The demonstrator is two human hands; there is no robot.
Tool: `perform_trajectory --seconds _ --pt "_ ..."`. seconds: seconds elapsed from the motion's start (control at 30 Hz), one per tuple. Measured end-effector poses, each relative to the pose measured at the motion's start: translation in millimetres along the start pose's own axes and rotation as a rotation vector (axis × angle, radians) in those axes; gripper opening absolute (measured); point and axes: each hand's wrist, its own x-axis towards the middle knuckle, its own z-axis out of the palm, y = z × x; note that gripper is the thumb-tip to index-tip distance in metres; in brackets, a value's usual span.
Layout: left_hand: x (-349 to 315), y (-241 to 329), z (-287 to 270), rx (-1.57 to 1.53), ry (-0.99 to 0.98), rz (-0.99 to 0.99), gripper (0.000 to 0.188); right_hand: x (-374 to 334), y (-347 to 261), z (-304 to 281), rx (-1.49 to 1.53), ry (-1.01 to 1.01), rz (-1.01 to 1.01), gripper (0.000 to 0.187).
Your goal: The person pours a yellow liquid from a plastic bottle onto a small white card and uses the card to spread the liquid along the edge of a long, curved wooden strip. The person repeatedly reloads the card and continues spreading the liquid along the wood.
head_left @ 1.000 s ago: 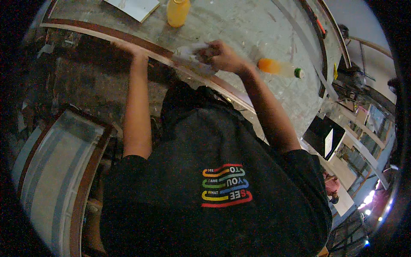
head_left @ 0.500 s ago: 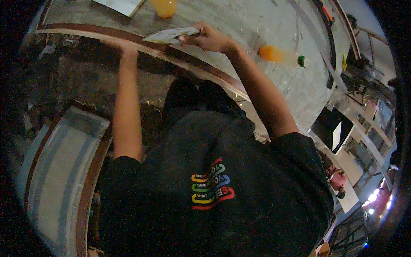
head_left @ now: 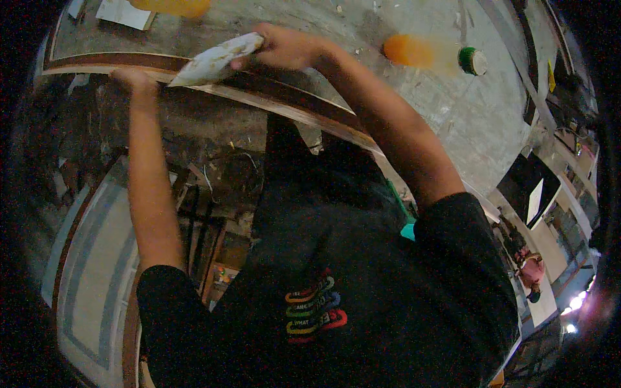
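My right hand [head_left: 284,48] is closed around the wide end of a white, cone-shaped plastic pouch [head_left: 217,61] with yellowish smears. The pouch's narrow tip points down and left, close to the pale front strip of a brown-edged wooden frame [head_left: 272,97]. My left hand [head_left: 134,81] is at the same strip, a little left of the tip; its fingers are blurred and partly hidden, so I cannot tell whether it grips the wood.
A bottle of orange liquid with a green cap [head_left: 475,60] lies on the grey worktop [head_left: 336,32]. Another orange object [head_left: 174,6] and a white flat piece [head_left: 123,14] are at the upper left. A framed panel [head_left: 97,271] stands at lower left. A person [head_left: 532,271] is far right.
My left hand has moved left along the wooden strip. My right hand has moved left with the pouch, which now tilts more steeply tip-down. The view has shifted too.
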Motion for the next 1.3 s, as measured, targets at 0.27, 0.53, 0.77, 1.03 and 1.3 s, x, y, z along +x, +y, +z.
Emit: perform_trajectory --seconds 0.27,0.53,0.77,1.03,1.3 --pt "11 -5 -6 0.043 -0.094 0.008 0.09 -115 7 -16 -0.025 0.029 0.213 0.041" --pt "13 -3 -10 0.055 -0.146 -0.022 0.09 -147 29 -28 0.105 -0.024 0.043 0.032" --pt "20 -4 -16 0.024 -0.188 -0.078 0.09 -87 4 -13 0.123 0.142 -0.032 0.036" --pt "-179 -49 24 -0.123 0.119 -0.332 0.093 -95 -1 -5 0.167 0.074 0.196 0.039" --pt "-187 -59 69 -0.042 0.056 -0.226 0.086 -171 9 -14 0.152 0.046 0.085 0.04"
